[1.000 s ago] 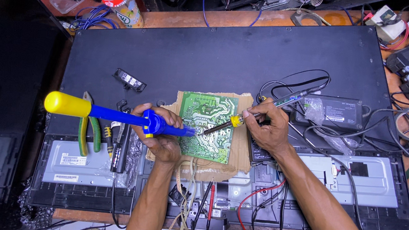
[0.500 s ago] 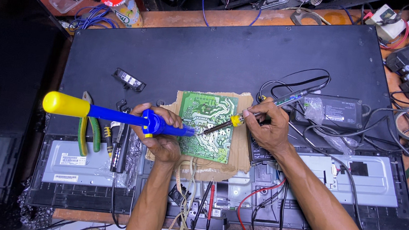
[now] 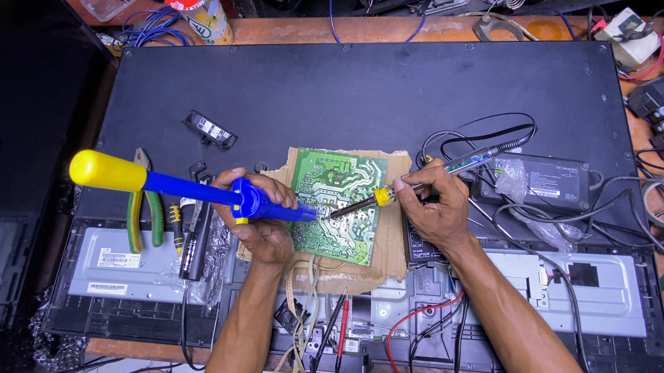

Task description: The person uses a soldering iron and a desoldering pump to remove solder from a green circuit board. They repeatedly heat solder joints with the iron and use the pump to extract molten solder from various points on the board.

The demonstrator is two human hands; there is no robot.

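Left hand [image 3: 261, 220] around desoldering pump [image 3: 188, 188].

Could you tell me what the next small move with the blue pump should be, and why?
Probably to slide the desoldering pump's nozzle the last bit right to the joint on the green circuit board. The left hand holds its tip just short of where the soldering iron, in the right hand, touches the board, and its yellow plunger sticks out, apparently cocked.
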